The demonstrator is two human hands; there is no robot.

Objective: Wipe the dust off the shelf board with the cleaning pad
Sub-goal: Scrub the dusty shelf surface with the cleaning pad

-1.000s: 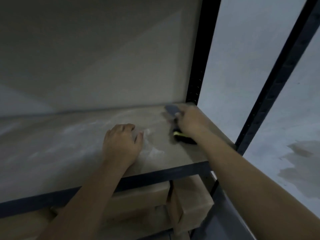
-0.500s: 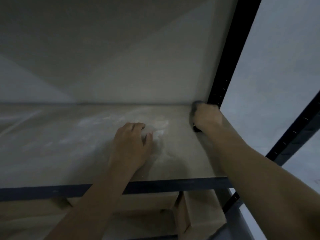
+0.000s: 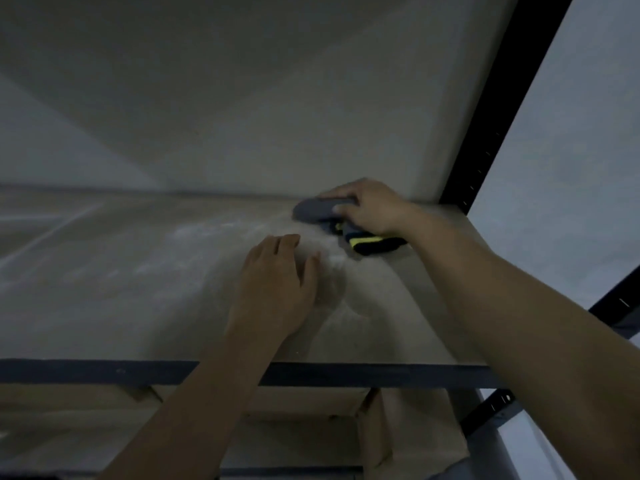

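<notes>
Right hand (image 3: 372, 207) with grip pinching the cleaning pad (image 3: 317, 210) at the dusty shelf board's (image 3: 121, 271) back right corner, left hand (image 3: 277, 289) spread flat nearby, black post (image 3: 498, 109) beside, cardboard boxes (image 3: 311, 420) below

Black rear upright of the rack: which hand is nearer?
Right. The right hand, holding the cleaning pad down on the shelf board, works the back corner beside the black upright. The left hand rests flat mid-board, farther from it.
</notes>
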